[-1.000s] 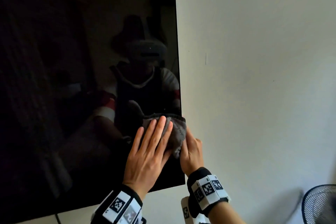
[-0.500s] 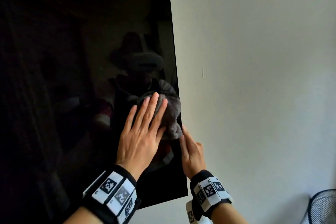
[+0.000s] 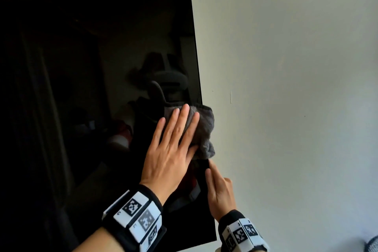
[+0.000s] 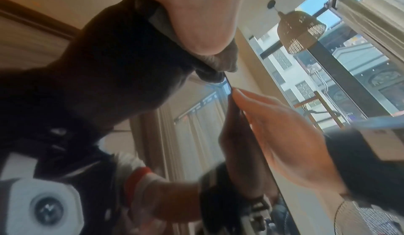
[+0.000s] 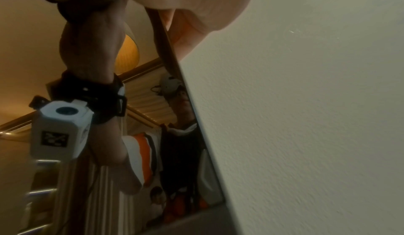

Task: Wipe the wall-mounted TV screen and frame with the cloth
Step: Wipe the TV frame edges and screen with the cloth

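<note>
The black wall-mounted TV (image 3: 81, 88) fills the left of the head view, with its top right corner in sight. A grey cloth (image 3: 204, 127) lies on the screen at the right edge and laps over the frame. My left hand (image 3: 173, 143) presses it flat with straight fingers. Below the cloth, my right hand (image 3: 218, 186) holds the TV's right frame edge, thumb on the front. The left wrist view shows the cloth (image 4: 225, 60) under my palm (image 4: 196, 14) and the right hand (image 4: 284, 135) on the edge. In the right wrist view the frame edge (image 5: 166, 39) runs under my hand (image 5: 186, 0).
A bare pale wall (image 3: 286, 108) lies right of the TV. A fan (image 3: 373, 243) peeks in at the bottom right corner. The left wrist view shows a window and a wicker lamp (image 4: 299, 31) behind me.
My left hand has slid the cloth up along the screen's right edge. The right hand stays on the frame edge, now further below the cloth. The view has tilted up.
</note>
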